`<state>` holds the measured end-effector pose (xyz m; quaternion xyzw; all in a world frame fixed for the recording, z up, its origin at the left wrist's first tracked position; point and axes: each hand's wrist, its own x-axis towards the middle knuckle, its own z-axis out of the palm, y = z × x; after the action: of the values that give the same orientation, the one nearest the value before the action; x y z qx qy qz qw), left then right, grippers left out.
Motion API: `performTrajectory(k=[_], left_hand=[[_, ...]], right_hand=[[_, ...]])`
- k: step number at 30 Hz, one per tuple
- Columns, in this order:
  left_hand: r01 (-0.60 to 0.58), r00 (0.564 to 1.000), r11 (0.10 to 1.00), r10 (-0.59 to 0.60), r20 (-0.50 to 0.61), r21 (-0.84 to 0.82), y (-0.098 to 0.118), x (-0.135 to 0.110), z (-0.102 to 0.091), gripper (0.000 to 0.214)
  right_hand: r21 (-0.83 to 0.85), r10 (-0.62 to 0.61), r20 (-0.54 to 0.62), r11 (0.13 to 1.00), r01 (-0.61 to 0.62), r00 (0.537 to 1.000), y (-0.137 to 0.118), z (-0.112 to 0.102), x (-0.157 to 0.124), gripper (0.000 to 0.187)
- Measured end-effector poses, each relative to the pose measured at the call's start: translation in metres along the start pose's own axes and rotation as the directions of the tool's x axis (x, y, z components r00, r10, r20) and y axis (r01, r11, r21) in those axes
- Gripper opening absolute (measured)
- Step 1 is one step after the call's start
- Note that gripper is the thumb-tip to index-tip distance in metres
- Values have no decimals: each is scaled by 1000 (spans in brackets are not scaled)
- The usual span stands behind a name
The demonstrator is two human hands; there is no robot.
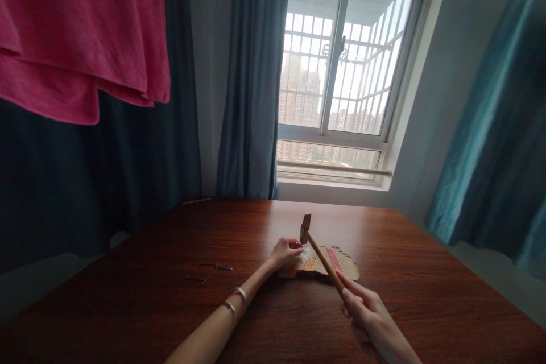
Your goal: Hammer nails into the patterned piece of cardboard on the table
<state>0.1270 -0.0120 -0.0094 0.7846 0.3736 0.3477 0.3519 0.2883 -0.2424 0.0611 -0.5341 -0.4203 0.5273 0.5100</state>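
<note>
My right hand [362, 307] is closed around the wooden handle of a hammer [326, 266]. The hammer's head is raised just above the fingertips of my left hand [288, 251]. The left fingers are pinched together over a flat, light-brown piece [352, 268], perhaps cardboard, with a ragged edge, many small dark specks and a pink patch. What they pinch is too small to make out. Several thin metal nails [210, 274] lie on the table to the left of my left forearm, which wears two bracelets.
The wooden table [149, 307] reaches toward a barred window [333, 91]. Blue curtains [253, 79] hang at the back, with another curtain [486, 142] at the right. A pink cloth [85, 34] hangs at upper left. A narrow light strip [197, 201] lies at the table's far left edge.
</note>
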Motion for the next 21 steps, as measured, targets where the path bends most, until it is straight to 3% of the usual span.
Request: performTrajectory(k=[7, 21], left_hand=[[-41, 999, 999, 41, -17, -18, 6, -2, -3, 26], [-56, 998, 998, 56, -10, -39, 1, 0, -3, 23]], right_hand=[[7, 4, -2, 1000, -4, 1000, -1, 1, 1, 76], [-19, 14, 5, 1000, -14, 1000, 0, -1, 2, 65]])
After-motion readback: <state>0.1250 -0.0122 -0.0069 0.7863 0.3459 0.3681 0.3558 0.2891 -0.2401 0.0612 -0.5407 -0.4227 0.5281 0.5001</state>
